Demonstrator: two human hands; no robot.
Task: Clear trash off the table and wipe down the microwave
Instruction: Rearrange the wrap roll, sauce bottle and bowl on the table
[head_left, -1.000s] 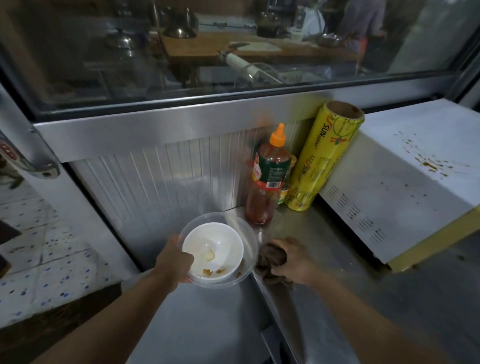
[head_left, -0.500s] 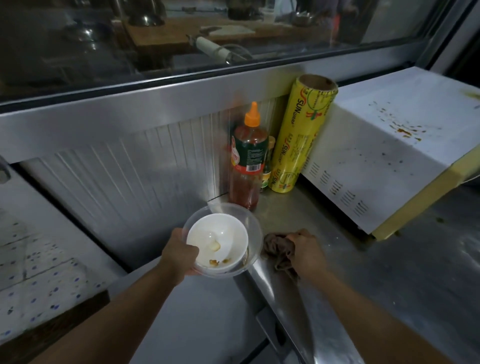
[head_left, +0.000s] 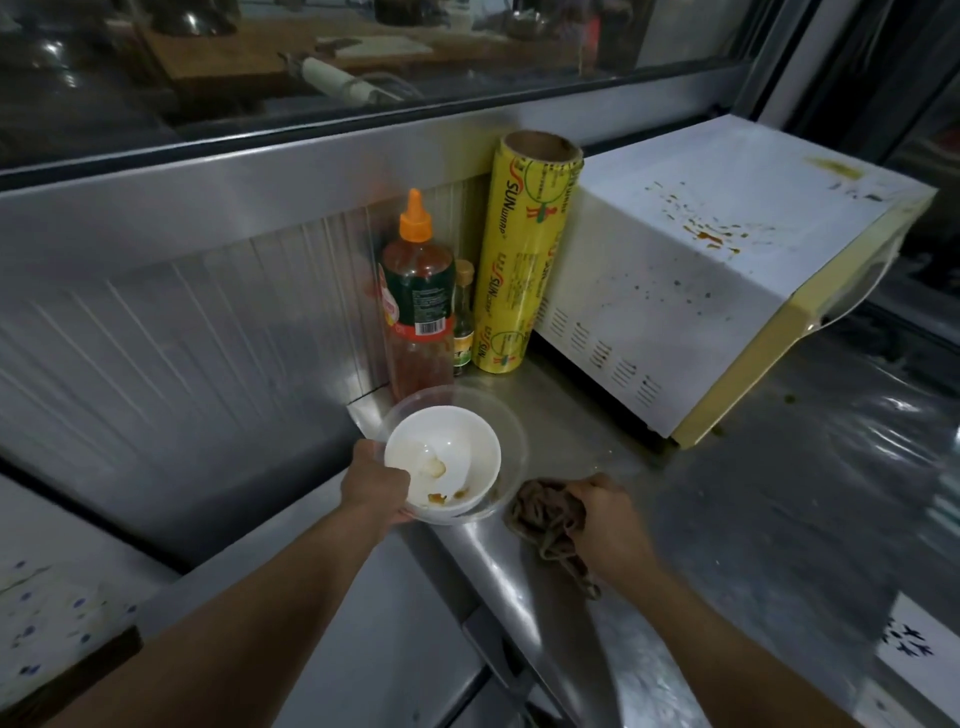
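The left hand (head_left: 376, 480) is gripping the stacked bowls (head_left: 447, 460) by the rim at the table (head_left: 753, 519) edge (likely for disposal); the right hand (head_left: 605, 512) is clutching the rag (head_left: 543, 512), readied for the stained microwave (head_left: 727, 249).

Left hand (head_left: 375, 486) carried bowl (head_left: 441, 462) right, over table (head_left: 727, 519) corner; rag (head_left: 545, 514) slid slightly toward edge.

Bowl (head_left: 441, 457) left of rag (head_left: 545, 512), bottle (head_left: 418, 306) behind, microwave (head_left: 701, 270) right.
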